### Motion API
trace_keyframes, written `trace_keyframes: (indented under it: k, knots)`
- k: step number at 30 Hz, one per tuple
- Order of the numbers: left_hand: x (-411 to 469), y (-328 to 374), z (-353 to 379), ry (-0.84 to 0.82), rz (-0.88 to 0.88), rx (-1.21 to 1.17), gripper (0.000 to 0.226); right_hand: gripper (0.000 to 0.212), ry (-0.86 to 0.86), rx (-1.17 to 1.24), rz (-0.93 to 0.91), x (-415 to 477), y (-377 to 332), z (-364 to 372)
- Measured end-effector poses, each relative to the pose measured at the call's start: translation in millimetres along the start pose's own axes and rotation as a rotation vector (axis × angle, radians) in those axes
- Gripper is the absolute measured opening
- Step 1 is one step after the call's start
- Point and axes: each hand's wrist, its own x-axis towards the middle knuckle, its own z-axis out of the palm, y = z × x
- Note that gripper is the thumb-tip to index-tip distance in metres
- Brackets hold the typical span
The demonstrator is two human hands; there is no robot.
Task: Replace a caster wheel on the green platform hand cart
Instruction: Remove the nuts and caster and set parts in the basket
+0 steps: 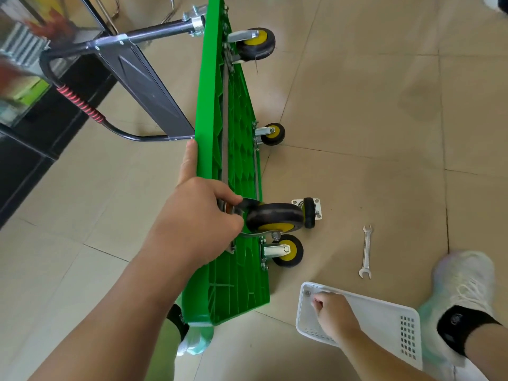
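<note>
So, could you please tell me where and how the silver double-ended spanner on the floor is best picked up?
The silver double-ended spanner lies flat on the beige tile floor, so probably come from above and pinch the long edges of its slim middle shank. The right hand, at the white plastic basket, is nearer.

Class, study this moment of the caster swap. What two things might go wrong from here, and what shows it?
The green cart stands on its edge while the left hand both steadies it and holds the caster against it; the caster might slip out of place.
The wrench lies on the floor, apart from the right hand in the white basket; fetching it likely means another one-handed reach.
</note>
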Motion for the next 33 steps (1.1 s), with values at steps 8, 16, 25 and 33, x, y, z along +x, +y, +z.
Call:
trace_keyframes:
  k: [8, 16, 25, 33]
  knots:
    - [-0.8, 2.9, 1.1, 0.017, -0.008, 0.02, 0.023, 0.035, 0.017, -0.111, 0.004, 25.9, -3.4, 23.1]
    - [-0.6, 3.0, 3.0, 0.046, -0.009, 0.029, 0.023, 0.034, -0.03, -0.282, 0.0, 32.1, -3.3, 29.3]
    - [-0.8, 3.0, 2.3, 0.053, 0.008, 0.038, 0.022, 0.031, 0.009, -0.217, -0.063, 27.9, -3.4, 25.0]
    - [-0.5, 1.6, 1.5, 0.039, 0.011, -0.002, 0.022, 0.011, 0.109, 0.272, 0.062, -3.9, -32.6, -5.1]
